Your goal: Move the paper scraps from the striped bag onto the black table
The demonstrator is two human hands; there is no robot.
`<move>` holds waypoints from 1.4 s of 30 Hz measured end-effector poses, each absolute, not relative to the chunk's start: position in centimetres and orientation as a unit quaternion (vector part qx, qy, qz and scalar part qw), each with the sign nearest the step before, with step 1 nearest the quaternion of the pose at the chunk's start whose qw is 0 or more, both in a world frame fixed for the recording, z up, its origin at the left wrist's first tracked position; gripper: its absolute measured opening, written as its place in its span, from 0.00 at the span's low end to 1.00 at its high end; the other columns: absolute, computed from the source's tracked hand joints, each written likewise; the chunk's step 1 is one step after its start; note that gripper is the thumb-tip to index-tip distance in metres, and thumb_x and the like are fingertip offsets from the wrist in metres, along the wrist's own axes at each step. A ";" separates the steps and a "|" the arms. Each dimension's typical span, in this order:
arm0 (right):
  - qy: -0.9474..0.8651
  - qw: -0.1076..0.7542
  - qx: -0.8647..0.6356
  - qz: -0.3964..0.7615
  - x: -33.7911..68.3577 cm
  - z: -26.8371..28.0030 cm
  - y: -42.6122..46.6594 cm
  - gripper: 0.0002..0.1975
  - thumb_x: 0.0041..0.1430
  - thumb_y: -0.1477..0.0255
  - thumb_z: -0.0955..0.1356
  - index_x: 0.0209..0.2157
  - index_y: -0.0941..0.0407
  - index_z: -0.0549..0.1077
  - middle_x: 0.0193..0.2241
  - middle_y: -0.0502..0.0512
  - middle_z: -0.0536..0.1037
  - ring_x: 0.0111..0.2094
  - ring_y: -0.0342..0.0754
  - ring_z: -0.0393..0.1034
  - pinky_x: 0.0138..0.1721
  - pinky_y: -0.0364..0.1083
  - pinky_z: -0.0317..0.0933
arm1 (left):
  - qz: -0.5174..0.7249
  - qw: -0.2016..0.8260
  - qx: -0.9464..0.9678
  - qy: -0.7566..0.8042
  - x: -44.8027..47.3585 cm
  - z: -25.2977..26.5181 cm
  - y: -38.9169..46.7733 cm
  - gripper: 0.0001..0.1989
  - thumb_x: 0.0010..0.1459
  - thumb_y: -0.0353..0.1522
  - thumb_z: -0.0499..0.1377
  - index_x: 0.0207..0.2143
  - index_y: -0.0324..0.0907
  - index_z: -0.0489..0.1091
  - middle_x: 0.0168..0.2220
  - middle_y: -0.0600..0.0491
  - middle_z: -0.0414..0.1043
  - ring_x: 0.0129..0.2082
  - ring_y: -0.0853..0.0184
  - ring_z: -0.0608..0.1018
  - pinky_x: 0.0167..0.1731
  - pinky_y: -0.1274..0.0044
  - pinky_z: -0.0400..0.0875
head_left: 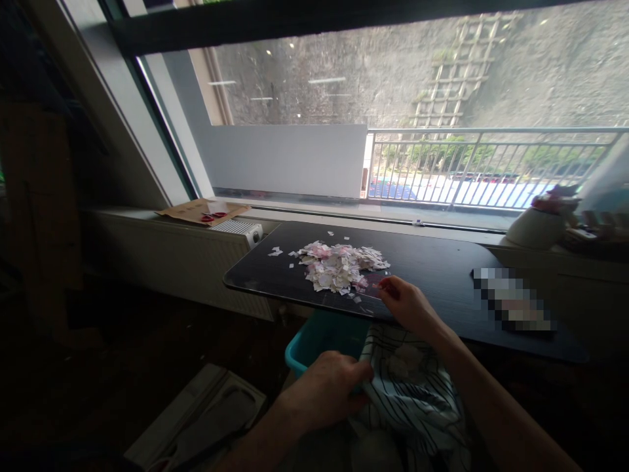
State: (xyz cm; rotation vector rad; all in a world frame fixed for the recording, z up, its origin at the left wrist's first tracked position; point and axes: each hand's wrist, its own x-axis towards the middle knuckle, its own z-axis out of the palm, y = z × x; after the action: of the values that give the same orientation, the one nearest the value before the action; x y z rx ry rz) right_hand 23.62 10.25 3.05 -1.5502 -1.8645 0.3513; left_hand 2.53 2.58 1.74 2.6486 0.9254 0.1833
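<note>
The dark, glossy rectangular counter (442, 262) stands under a wide window, its long axis running from left to right across the view. On its near left part lies a heap of torn white and pink paper scraps (339, 265), broader than it is deep and spread along the same left-to-right line, with a few loose bits scattered to its left and near edge.

Below the counter's front edge hangs a white plastic bag with thin dark stripes (413, 393), crumpled and slack, its mouth turned up toward the counter. Just behind it to the left sits a teal plastic bin (314, 341), partly under the counter.

The right hand (407, 305) rests at the counter's front edge, just right of and nearer than the heap; its fingers are curled together at the tips, pinching something small and reddish that I cannot make out, close to the outermost scraps. The left hand (327, 387) is lower and farther from the paper, closed around the bag's left rim. So the heap lies ahead and slightly left of the right hand, which is the nearer one, with the bag directly beneath.
</note>
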 end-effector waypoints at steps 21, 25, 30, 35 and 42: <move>-0.753 0.340 -0.529 0.192 20.6 3.4 10.1 0.10 0.57 0.67 0.62 0.36 0.56 0.71 0.24 0.49 0.73 0.24 0.43 0.64 0.25 0.41 0.54 | 0.067 0.173 0.929 0.320 2.3 1.6 2.5 0.11 0.52 0.31 0.63 0.40 0.43 0.69 0.33 0.55 0.75 0.32 0.63 0.77 0.31 0.78 0.65; -0.762 0.311 -0.543 0.164 20.6 3.8 9.8 0.08 0.56 0.68 0.62 0.34 0.56 0.71 0.23 0.49 0.72 0.23 0.42 0.62 0.24 0.41 0.52 | 0.066 0.183 0.926 0.324 2.2 1.7 2.5 0.12 0.53 0.31 0.63 0.40 0.43 0.68 0.34 0.55 0.75 0.33 0.62 0.77 0.32 0.78 0.66; -0.760 0.312 -0.552 0.148 21.2 4.1 9.6 0.09 0.56 0.68 0.62 0.34 0.56 0.71 0.23 0.50 0.73 0.23 0.43 0.63 0.25 0.41 0.53 | 0.057 0.187 0.924 0.328 2.3 2.0 2.4 0.11 0.52 0.31 0.63 0.40 0.43 0.69 0.33 0.54 0.75 0.33 0.62 0.77 0.32 0.77 0.66; -0.771 0.315 -0.528 0.169 20.2 4.1 9.6 0.10 0.57 0.68 0.61 0.35 0.55 0.72 0.24 0.50 0.74 0.24 0.43 0.64 0.24 0.41 0.54 | 0.062 0.175 0.926 0.328 2.3 2.0 2.3 0.11 0.52 0.31 0.63 0.40 0.44 0.69 0.32 0.55 0.75 0.32 0.63 0.77 0.31 0.78 0.66; -0.756 0.306 -0.563 0.133 22.2 4.0 9.5 0.10 0.56 0.67 0.62 0.34 0.56 0.72 0.25 0.50 0.75 0.24 0.43 0.66 0.26 0.41 0.55 | 0.063 0.186 0.923 0.331 2.2 1.9 2.3 0.13 0.52 0.30 0.62 0.41 0.44 0.69 0.34 0.54 0.75 0.33 0.62 0.77 0.33 0.77 0.67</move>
State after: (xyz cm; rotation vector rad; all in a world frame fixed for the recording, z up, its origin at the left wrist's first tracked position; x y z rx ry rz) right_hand 22.21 9.45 3.99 -1.4900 -2.0005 0.3520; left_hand 2.17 2.32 1.94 2.5996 0.9320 0.1780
